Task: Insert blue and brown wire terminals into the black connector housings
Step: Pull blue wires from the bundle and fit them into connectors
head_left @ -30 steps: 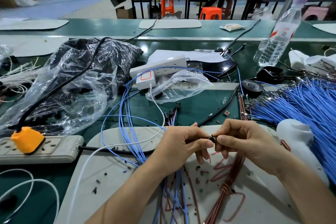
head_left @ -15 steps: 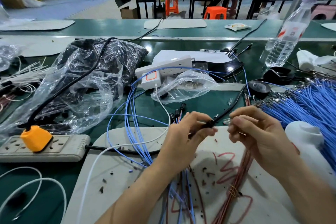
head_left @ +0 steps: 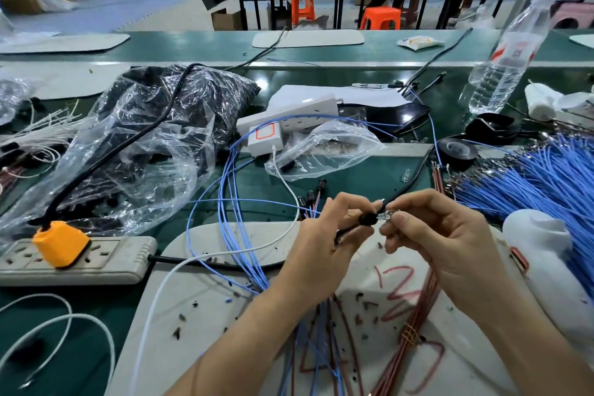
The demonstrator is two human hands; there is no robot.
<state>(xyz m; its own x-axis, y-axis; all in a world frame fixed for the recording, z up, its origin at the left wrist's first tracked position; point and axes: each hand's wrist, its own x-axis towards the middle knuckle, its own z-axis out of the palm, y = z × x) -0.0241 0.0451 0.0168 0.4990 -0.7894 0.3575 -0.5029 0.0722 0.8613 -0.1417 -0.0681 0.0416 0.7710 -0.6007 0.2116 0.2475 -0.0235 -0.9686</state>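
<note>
- Since half a second ago the right hand [head_left: 430, 235] has closed the gap to the left hand [head_left: 324, 244]. They were apart then, and now their fingertips nearly meet above the white mat [head_left: 225, 299].
- Head view, surface: a green table [head_left: 353, 177] carries the mat, which has red scribbles and small dark scraps on it.
- A grey power strip [head_left: 106, 262] with an orange plug [head_left: 59, 243] lies on the left, beside a clear bag of black parts [head_left: 144, 125].
- Blue wires [head_left: 546, 180] fan out on the right, and a tied bundle of brown wires [head_left: 414, 331] lies on the mat under the right wrist.
- Room: a workshop with further tables, orange stools [head_left: 381, 18] and cardboard boxes behind.
- The left grip pinches the black housing [head_left: 368, 219] between thumb and fingers. Its long axis runs roughly left to right, sloping down at the left, with the mouth facing right.
- The right grip pinches a shiny terminal [head_left: 387, 215], tip pointing left at that mouth. Whether it is inside cannot be told.
</note>
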